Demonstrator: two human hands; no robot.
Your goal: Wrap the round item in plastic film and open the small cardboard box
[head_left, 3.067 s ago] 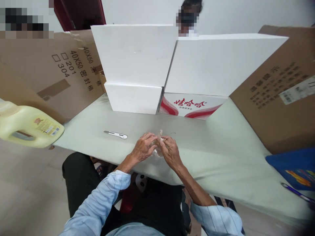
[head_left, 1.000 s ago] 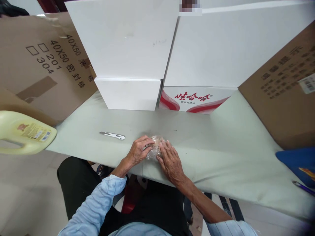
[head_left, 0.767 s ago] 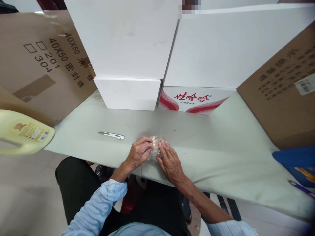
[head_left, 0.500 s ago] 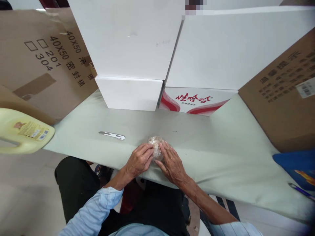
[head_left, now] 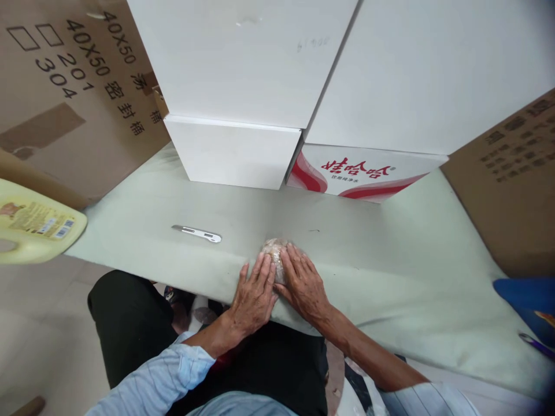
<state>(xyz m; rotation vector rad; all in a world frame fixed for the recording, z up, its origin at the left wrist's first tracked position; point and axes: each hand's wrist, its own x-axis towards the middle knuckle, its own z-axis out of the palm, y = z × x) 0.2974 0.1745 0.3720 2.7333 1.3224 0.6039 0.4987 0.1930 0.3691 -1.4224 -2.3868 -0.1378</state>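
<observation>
Plastic-wrapped bundle (head_left: pixel 276 252) on desk (head_left: pixel 390 242), near front edge. Left hand (head_left: pixel 255 294) and right hand (head_left: pixel 304 286) lie against its two sides, fingers extended, not wrapped round. White knife (head_left: pixel 197 233) sits left, apart from hands. Desk stretches wide rightward; white box (head_left: pixel 234 153) borders the back.

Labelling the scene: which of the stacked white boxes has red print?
The lower-right box: its front carries red characters and bands. The upper-right box, upper-left box and lower-left box show no red.
</observation>
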